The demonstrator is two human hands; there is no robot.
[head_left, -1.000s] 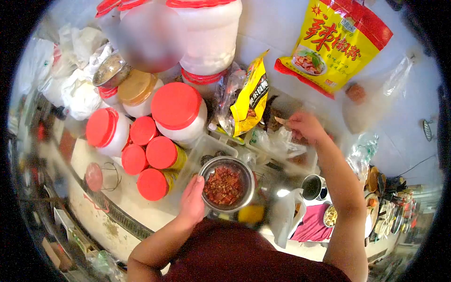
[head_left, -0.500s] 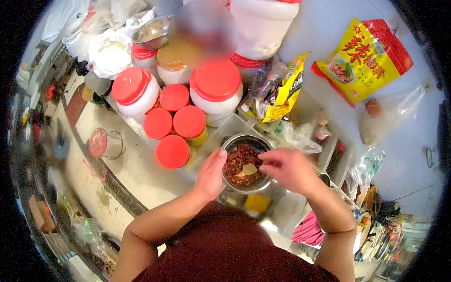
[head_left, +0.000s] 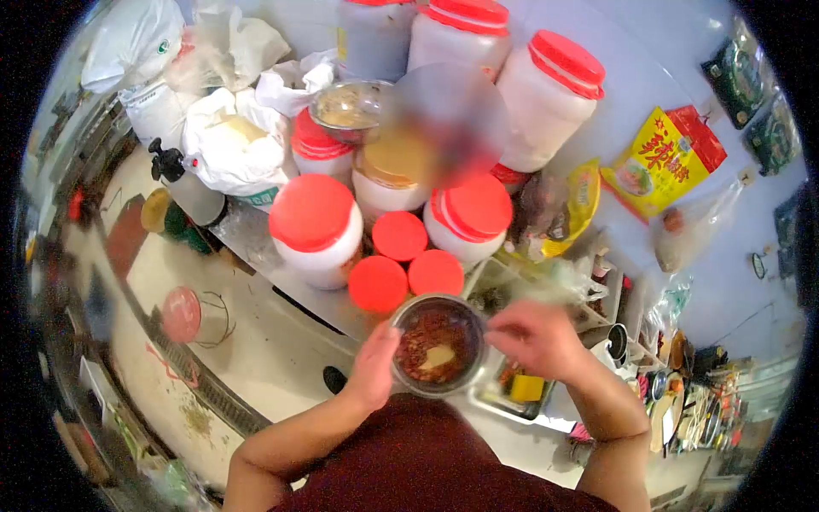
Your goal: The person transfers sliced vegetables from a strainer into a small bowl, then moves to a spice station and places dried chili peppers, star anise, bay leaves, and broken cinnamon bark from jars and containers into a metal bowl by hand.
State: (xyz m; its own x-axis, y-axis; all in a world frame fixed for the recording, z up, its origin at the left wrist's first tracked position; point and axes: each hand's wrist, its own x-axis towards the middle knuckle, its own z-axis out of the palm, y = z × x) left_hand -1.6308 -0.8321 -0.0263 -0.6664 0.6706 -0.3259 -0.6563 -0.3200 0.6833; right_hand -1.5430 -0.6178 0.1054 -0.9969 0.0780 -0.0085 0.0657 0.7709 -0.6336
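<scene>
Jars [head_left: 316, 226] with red lids stand beyond the left hand [head_left: 373, 367], its fingers clamped on a metal bowl [head_left: 474, 343] of red flakes [head_left: 426, 337] near the person's shirt [head_left: 418, 456]. The right hand [head_left: 542, 341] is at the bowl's right rim; whether its fingers are closed, I can't tell.

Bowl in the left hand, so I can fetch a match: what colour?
The bowl is silvery grey; the head view shows it best.
</scene>
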